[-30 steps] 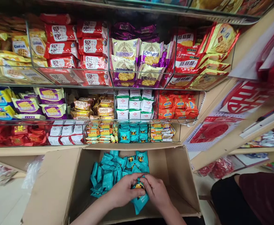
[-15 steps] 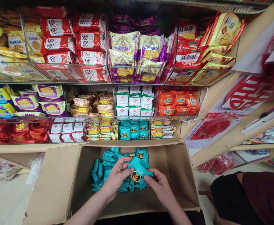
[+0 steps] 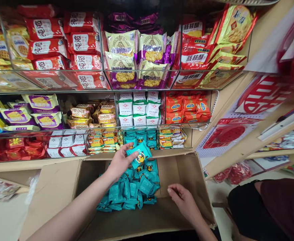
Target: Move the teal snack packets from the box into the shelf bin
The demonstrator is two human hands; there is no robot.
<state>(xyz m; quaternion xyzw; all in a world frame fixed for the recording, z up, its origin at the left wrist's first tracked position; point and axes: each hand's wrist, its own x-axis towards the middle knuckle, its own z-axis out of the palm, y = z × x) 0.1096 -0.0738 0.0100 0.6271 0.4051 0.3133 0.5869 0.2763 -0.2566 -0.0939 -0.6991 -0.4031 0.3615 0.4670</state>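
My left hand pinches a teal snack packet with a black and yellow round print, between thumb and fingers. It hangs over the far edge of the cardboard box, just in front of a shelf compartment of matching teal packets. Low over the right side of the box is my right hand, its fingers loosely curled with nothing visible in them. A loose heap of teal packets lies in the left and middle of the box.
Clear-fronted shelves hold red packets, purple and cream biscuit packets, white-green packets and orange packets. Small yellow packets sit right of the teal compartment. A person in dark clothes is at the right.
My left hand has lifted the packet up and away toward the shelf. My right hand has let go of it and moved right and slightly down.
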